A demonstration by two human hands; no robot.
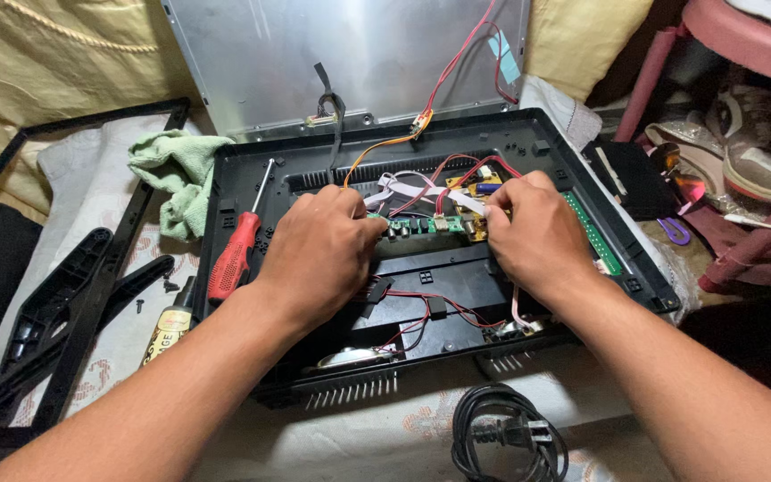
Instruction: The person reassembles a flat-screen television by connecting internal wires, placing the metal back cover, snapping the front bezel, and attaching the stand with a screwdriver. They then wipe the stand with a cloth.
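The circuit board [435, 225] sat in the middle of the opened black back shell [582, 143], among red and white wires [421, 174]. Both hands were on it. The left hand [319, 254] was curled over the board's left end, fingers bent down onto its edge; the right hand [528, 232] pinched a pale ribbon cable [466, 203] at the board's right end. How firm either hold was, I could not tell, since the fingertips were hidden.

To my eye the risk lay in that ribbon: a pull at an angle could tear it or bend its connector, and the thin red leads running up to the grey metal panel [350, 54] propped behind could snag under a wrist.

A red-handled screwdriver [236, 254] lay inside the shell just beside the left hand, loose enough to roll onto the speaker [354, 357] wiring. A green cloth [176, 174], a black frame [91, 295], small loose screws [169, 286] and a coiled power cord [506, 433] lay around.
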